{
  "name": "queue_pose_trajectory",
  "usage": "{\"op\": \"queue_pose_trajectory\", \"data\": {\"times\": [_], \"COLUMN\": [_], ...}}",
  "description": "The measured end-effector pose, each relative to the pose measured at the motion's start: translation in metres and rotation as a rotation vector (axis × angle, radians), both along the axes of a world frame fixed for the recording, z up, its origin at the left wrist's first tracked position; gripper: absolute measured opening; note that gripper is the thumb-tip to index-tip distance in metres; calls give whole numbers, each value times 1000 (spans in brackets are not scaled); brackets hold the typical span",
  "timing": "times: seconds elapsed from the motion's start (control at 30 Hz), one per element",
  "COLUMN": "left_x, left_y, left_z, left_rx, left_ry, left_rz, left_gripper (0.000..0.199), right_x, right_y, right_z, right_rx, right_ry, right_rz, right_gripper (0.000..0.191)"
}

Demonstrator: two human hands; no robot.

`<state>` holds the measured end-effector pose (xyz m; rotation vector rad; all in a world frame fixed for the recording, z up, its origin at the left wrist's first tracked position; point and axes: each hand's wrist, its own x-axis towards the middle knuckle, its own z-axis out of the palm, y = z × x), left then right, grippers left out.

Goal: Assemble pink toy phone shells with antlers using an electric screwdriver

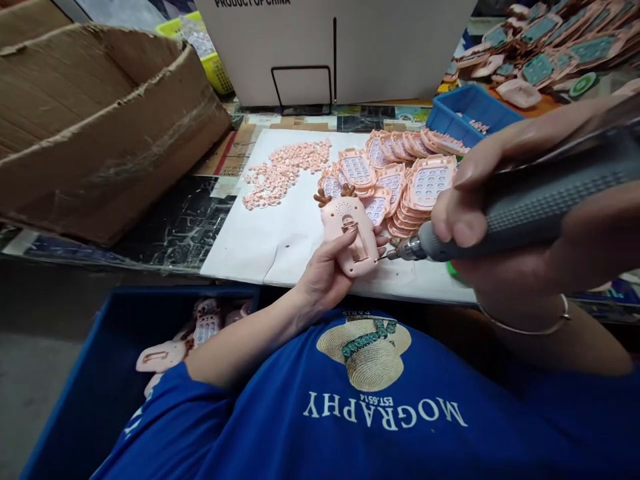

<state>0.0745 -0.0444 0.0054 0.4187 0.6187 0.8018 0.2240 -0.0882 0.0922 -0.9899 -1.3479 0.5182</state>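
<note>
My left hand (pixel 327 270) is closed round a pink plastic toy phone case (pixel 345 223) with brown antlers, its back and open battery bay facing up. The thumb lies across the bay. In my right hand (pixel 520 247) is a grey electric screwdriver (pixel 550 200), gripped along its body. Its bit points left and meets the lower right corner of the case, near a screw hole. Behind the case lie stacked pink keypad frames (pixel 433 183) with pale button pads. Small pink pieces (pixel 290 167) are heaped on the white board to the left.
A white board (pixel 240 240) covers the worktop. A cardboard box (pixel 100 133) stands left, a white carton (pixel 380 53) behind. A blue bin (pixel 470 110) and piled circuit-board halves (pixel 545 60) are back right. Below left, a blue crate (pixel 95 353) holds pink toys.
</note>
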Motion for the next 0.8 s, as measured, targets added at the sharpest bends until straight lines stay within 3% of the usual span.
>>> {"op": "queue_pose_trajectory", "data": {"times": [0.13,0.33,0.5,0.67,0.8], "left_x": [-1,1,4,7,10], "left_y": [0,-1,1,1,0], "left_z": [1,3,8,7,3], "left_rx": [-1,0,45,73,68], "left_ry": [1,-44,-46,-31,-34], "left_rz": [12,15,45,30,-9], "left_gripper": [27,26,33,24,25], "right_x": [-1,-4,-8,-7,-5], "right_y": [1,0,2,3,10], "right_z": [-11,-14,-8,-8,-13], "right_rx": [3,27,112,111,83], "right_ry": [4,13,112,84,39], "right_rz": [-55,12,126,206,88], "right_gripper": [59,77,33,42,50]}}
